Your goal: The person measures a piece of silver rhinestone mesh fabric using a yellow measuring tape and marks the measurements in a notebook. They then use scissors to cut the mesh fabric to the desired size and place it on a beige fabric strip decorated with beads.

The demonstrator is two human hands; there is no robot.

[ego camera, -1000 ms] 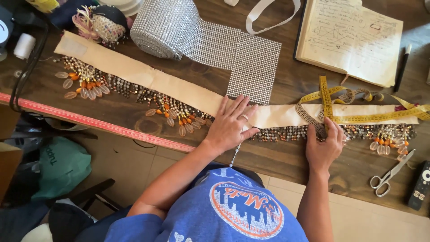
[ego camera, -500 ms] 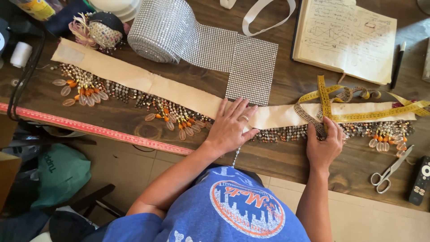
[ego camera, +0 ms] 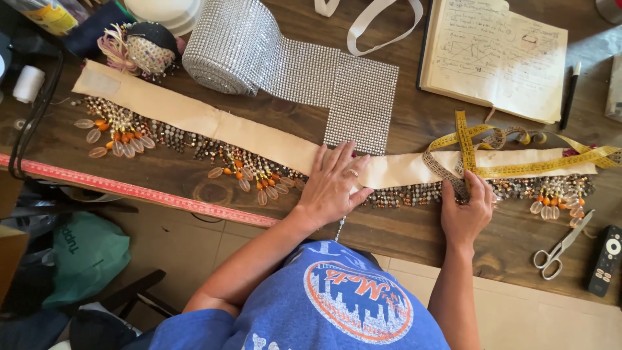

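long cream fabric band with beaded orange-and-clear fringe (ego camera: 214,123) lies across the wooden tabletop (ego camera: 402,223) | left hand (ego camera: 334,181) flat, fingers spread on band | right hand (ego camera: 468,206) apparently pinching the yellow tape measure (ego camera: 518,170) against it

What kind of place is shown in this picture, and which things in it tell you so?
Probably a home craft or costume-making worktable. A long cream fabric band with bead fringe lies across the wooden table, with a yellow measuring tape, a roll of rhinestone mesh and scissors about it.
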